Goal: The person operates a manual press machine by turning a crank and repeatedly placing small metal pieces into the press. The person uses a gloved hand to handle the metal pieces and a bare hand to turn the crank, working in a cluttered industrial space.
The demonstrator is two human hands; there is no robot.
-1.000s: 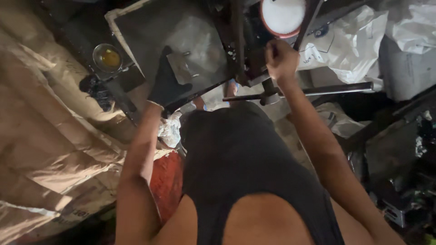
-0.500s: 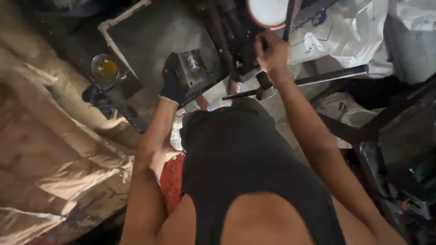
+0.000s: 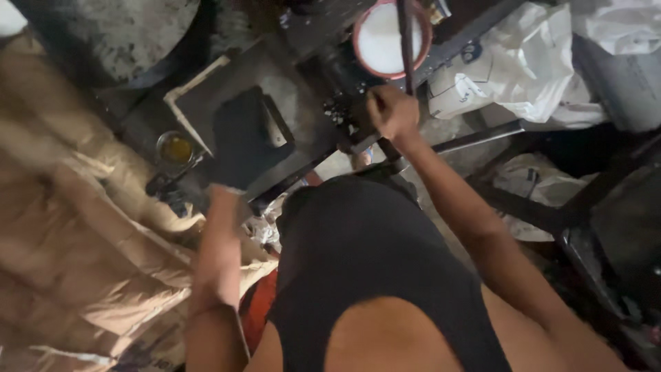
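Note:
My left hand (image 3: 241, 141) wears a black glove and lies over a small light metal block (image 3: 277, 131) on a dark metal plate (image 3: 206, 93) with a pale edge. The glove hides most of the block. My right hand (image 3: 391, 114) is bare and closed around a dark metal lever (image 3: 406, 41) that runs up across a white round bucket (image 3: 382, 41) with a red rim. Dark machine parts (image 3: 341, 103) sit between the two hands. The picture is blurred.
A small jar of yellow liquid (image 3: 175, 148) stands left of the plate. Crumpled brown paper sacks (image 3: 82, 275) fill the left side. White plastic bags (image 3: 523, 62) lie at the upper right, above a dark metal frame (image 3: 551, 213). A round grey slab (image 3: 124, 34) is at the top left.
My gloved left hand has slid further over the block, which now shows only at its right edge. My right hand has stayed on the lever while the view shifted and the bucket came further into sight.

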